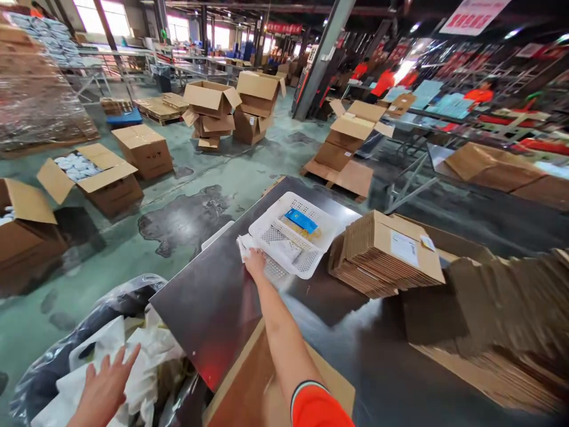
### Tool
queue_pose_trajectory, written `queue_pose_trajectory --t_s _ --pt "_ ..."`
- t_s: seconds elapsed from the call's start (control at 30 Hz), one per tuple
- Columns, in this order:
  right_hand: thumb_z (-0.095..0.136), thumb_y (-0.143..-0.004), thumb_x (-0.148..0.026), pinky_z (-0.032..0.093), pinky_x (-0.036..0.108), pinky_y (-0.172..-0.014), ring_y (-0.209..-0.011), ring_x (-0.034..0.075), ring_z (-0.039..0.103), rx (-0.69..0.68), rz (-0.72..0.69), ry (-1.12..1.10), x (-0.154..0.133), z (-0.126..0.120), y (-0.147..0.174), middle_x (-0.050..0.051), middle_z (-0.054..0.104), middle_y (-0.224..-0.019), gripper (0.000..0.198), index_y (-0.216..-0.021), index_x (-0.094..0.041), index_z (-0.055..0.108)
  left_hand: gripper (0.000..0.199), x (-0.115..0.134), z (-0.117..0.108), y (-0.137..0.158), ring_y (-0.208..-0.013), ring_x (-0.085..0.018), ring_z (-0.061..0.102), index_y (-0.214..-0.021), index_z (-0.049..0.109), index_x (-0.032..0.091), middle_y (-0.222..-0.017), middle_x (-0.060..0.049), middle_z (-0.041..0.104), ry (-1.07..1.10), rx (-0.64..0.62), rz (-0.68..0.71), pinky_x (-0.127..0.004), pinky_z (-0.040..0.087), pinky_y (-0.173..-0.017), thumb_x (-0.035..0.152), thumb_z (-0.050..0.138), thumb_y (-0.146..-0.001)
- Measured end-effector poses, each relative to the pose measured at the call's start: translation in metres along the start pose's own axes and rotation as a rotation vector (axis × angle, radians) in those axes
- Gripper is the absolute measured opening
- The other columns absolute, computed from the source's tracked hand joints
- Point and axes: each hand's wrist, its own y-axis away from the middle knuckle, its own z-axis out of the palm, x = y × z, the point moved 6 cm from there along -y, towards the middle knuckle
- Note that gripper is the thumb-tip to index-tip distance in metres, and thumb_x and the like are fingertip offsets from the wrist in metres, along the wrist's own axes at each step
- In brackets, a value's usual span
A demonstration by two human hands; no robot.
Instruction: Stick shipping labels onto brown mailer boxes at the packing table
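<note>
My right hand (pixel 255 263) reaches over the dark table, fingers closed on a crumpled white piece (pixel 244 243), perhaps paper or thin plastic, beside a white perforated plastic basket (pixel 306 268). Inside the basket lie a blue packet (pixel 301 220) and some yellowish items beneath it, too small to make out. At lower left, my left hand (pixel 105 382) holds nothing. Its fingers are spread over a black-bag-lined bin (pixel 48 362) full of white scrap sheets (pixel 151 350).
Flattened cartons (pixel 368 270) are stacked right of the basket, with more blurred cardboard (pixel 511 308) farther right. An open carton (pixel 267 385) sits below my right forearm. Several boxes (pixel 144 151) stand on the green floor. People in orange (pixel 384 82) are at back tables.
</note>
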Motion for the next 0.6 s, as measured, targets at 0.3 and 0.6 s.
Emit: queue_pose_trajectory --t_s 0.3,0.6 --pt "0.073 -0.090 -0.001 0.047 0.047 -0.135 -0.160 0.031 0.061 -0.302 -0.523 0.005 0.025 0.019 0.048 0.011 0.069 -0.169 0.049 -0.130 -0.024 0.088 0.055 0.117 -0.156 -0.108 -0.139 -0.036 0.077 -0.158 0.073 0.018 -0.147 -0.021 0.081 0.435 0.172 0.211 -0.047 0.060 -0.120 0.011 0.060 -0.106" --pt "0.066 -0.079 -0.005 0.059 0.049 -0.114 -0.129 0.031 0.072 -0.246 -0.726 -0.262 0.059 -0.001 0.067 0.012 0.087 -0.128 0.024 -0.073 -0.021 0.082 0.068 0.236 -0.196 -0.213 -0.157 -0.037 0.065 -0.159 0.067 0.007 -0.162 -0.028 0.071 0.654 0.172 0.342 -0.052 0.050 -0.133 -0.007 0.057 -0.093"
